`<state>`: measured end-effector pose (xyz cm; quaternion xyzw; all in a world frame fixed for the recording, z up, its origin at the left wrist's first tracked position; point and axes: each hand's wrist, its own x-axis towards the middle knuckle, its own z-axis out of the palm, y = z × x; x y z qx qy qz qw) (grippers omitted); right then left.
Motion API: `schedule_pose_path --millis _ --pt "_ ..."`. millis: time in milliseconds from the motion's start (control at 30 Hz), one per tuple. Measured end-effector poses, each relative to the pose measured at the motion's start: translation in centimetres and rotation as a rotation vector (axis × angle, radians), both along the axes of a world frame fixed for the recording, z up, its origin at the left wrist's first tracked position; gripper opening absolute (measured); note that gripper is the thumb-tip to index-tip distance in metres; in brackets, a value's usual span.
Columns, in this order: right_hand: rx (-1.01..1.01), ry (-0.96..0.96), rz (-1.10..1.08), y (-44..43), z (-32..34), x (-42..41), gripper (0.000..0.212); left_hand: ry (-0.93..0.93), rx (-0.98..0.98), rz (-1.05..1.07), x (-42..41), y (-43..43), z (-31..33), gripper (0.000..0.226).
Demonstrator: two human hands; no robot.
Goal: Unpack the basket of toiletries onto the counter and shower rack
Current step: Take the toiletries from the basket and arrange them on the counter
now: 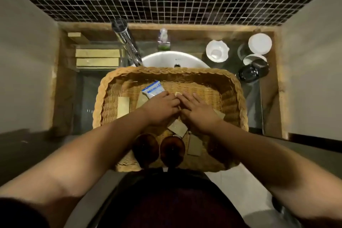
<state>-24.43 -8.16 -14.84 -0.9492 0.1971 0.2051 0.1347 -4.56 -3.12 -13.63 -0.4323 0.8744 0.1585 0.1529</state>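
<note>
Forearms over basket — left grip state unclear, right grip flat on tan packet.

A bathroom: white basin with a chrome tap; dark mosaic tiles behind; cups on the counter.

Head-worn wide-angle view, steeply downward, close above the basket

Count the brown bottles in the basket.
2: the left bottle and the right bottle sit side by side at the basket's near edge; the arms may hide more.
</note>
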Motion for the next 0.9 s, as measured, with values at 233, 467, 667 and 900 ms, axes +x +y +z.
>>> schedule_pose_path --millis 233,467,667,900 --pt "-0.134 0.095 0.09 1.4 0.5 -0.6 0.06 0.027 0.031 0.067 -0.1 1.3 -1.4 0.052" --pt "-0.224 0.07 0.135 1.9 0.4 -0.7 0.05 -0.032 0.088 0.129 0.2 2.0 -1.6 0.074" --pt "-0.163 -0.027 0.096 1.2 -0.1 -1.2 0.055 -0.044 0.08 0.137 0.1 1.4 -1.0 0.066" --pt "-0.16 -0.057 0.098 1.3 0.4 -0.6 0.047 0.154 0.013 0.239 0.1 0.8 -0.3 0.053"
